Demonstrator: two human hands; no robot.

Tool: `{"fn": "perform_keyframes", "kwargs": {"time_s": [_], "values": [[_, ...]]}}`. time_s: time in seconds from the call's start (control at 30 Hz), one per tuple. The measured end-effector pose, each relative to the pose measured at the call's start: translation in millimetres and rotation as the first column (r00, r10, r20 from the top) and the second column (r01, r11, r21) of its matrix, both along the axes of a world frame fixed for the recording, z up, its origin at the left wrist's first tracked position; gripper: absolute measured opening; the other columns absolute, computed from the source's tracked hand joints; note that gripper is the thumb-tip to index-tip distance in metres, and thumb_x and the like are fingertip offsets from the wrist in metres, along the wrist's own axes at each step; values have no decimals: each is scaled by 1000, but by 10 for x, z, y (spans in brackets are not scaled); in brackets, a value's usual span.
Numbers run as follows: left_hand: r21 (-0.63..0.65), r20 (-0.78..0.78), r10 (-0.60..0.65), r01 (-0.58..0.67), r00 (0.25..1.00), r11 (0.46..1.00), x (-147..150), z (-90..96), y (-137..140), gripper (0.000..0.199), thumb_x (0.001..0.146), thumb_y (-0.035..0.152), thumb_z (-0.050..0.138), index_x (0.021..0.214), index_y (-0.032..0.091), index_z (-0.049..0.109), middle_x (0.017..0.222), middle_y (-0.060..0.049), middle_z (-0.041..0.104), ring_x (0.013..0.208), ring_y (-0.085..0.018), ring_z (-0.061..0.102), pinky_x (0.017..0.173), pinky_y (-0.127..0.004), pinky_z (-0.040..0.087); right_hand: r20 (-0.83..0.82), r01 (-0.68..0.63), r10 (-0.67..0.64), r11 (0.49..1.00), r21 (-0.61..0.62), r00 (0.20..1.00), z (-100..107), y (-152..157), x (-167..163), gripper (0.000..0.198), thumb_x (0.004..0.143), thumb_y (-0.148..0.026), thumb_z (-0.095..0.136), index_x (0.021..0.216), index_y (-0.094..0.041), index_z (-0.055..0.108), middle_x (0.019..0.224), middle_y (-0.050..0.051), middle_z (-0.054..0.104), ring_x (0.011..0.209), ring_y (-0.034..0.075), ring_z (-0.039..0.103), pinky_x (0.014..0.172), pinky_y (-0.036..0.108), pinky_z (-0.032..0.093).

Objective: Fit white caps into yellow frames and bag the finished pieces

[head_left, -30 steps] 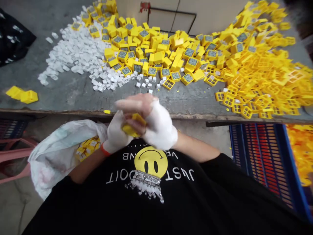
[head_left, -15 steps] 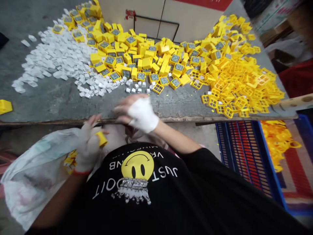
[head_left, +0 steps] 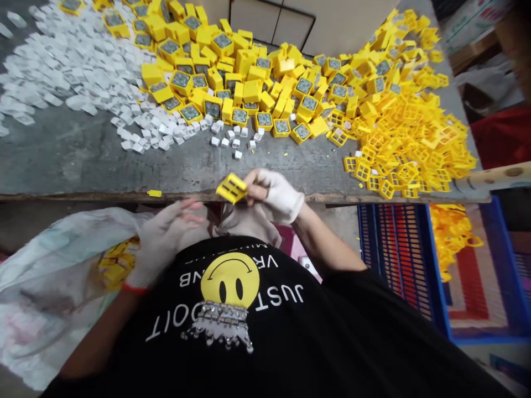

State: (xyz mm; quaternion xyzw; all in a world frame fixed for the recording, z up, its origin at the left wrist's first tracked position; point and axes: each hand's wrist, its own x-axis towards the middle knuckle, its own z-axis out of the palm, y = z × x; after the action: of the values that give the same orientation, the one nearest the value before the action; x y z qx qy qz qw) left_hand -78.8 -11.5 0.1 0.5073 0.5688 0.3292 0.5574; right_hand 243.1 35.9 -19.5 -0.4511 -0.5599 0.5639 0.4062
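Note:
My right hand point(head_left: 276, 194), in a white glove with bare fingertips, pinches a yellow four-pane window frame point(head_left: 231, 188) over the table's front edge. To its left, my left hand point(head_left: 168, 232) is gloved too, its fingers stretched out and apart, with nothing visible in it. It hovers in front of my shirt, just below the table edge, beside an open plastic bag point(head_left: 53, 265) with yellow pieces point(head_left: 118, 262) inside. A small flat yellow piece point(head_left: 154, 193) lies on the table edge close above the left fingertips.
Across the table point(head_left: 83, 166) lie a heap of small white pieces point(head_left: 95, 72), a heap of yellow blocks with grey patterned faces point(head_left: 249, 88), and a pile of yellow window frames point(head_left: 415, 138) at the right. A blue crate point(head_left: 442, 276) stands below right.
My right hand, blurred at the table edge before, has drawn back right and now holds a window frame. The yellow block in my left hand is no longer visible. The view has shifted slightly.

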Motion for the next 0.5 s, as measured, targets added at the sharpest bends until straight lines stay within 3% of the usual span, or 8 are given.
{"fn": "perform_keyframes", "kwargs": {"time_s": [0.07, 0.13, 0.17, 0.23, 0.27, 0.33, 0.4, 0.5], "values": [[-100, 219, 1, 22, 976, 995, 404, 17, 121, 36, 95, 48, 90, 120, 22, 89, 108, -6, 90, 97, -33, 85, 96, -52, 73, -212, -176, 137, 968, -177, 968, -17, -202, -216, 72, 84, -92, 90, 94, -24, 69, 81, -3, 73, 63, 13, 64, 64, 30, 59], [-151, 332, 23, 29, 943, 988, 602, 30, 181, 30, 88, 45, 98, 104, 21, 88, 94, -6, 87, 85, -28, 84, 80, -42, 72, -231, -225, 176, 953, -204, 957, -49, -241, -245, 71, 84, -92, 89, 96, -24, 72, 81, -2, 75, 62, 13, 65, 63, 30, 59], [-163, 363, 41, 20, 931, 986, 636, 40, 193, 29, 85, 43, 100, 98, 21, 86, 90, -5, 86, 80, -26, 83, 76, -39, 72, -161, -191, 165, 968, -165, 973, -59, -189, -179, 68, 87, -89, 88, 100, -23, 76, 84, -1, 78, 66, 14, 67, 66, 32, 61], [-185, 404, 78, -2, 911, 983, 631, 69, 201, 31, 78, 37, 104, 90, 21, 81, 88, -4, 85, 74, -21, 81, 74, -35, 71, 147, -24, 26, 1000, -11, 989, -45, 40, 65, 55, 97, -73, 85, 117, -22, 81, 98, 4, 84, 82, 20, 75, 81, 40, 67], [-197, 424, 87, -2, 901, 980, 613, 89, 202, 33, 76, 34, 105, 89, 21, 78, 92, -4, 86, 76, -20, 82, 75, -34, 71, 344, 73, -102, 993, 97, 933, -21, 201, 210, 46, 101, -61, 82, 125, -21, 81, 108, 7, 86, 94, 23, 78, 92, 44, 68], [-229, 452, 101, 6, 886, 973, 581, 134, 206, 38, 73, 30, 106, 90, 21, 73, 104, -4, 88, 84, -22, 85, 76, -34, 71, 682, 192, -329, 943, 271, 654, 42, 554, 454, 34, 105, -37, 75, 135, -20, 79, 126, 12, 87, 116, 30, 80, 111, 54, 64], [-265, 459, 121, 5, 880, 964, 572, 174, 219, 44, 72, 29, 107, 93, 22, 69, 118, -5, 89, 92, -24, 87, 76, -34, 71, 853, 157, -348, 937, 311, 388, 95, 870, 565, 35, 106, -27, 72, 140, -20, 78, 139, 17, 84, 133, 38, 77, 120, 63, 56], [-273, 471, 159, -28, 868, 962, 583, 195, 247, 53, 70, 35, 111, 95, 22, 66, 135, -9, 88, 101, -26, 87, 79, -36, 72, 932, 40, -280, 960, 279, 229, 103, 1157, 508, 32, 109, -26, 71, 140, -18, 77, 144, 21, 82, 144, 46, 71, 126, 72, 48]]}}
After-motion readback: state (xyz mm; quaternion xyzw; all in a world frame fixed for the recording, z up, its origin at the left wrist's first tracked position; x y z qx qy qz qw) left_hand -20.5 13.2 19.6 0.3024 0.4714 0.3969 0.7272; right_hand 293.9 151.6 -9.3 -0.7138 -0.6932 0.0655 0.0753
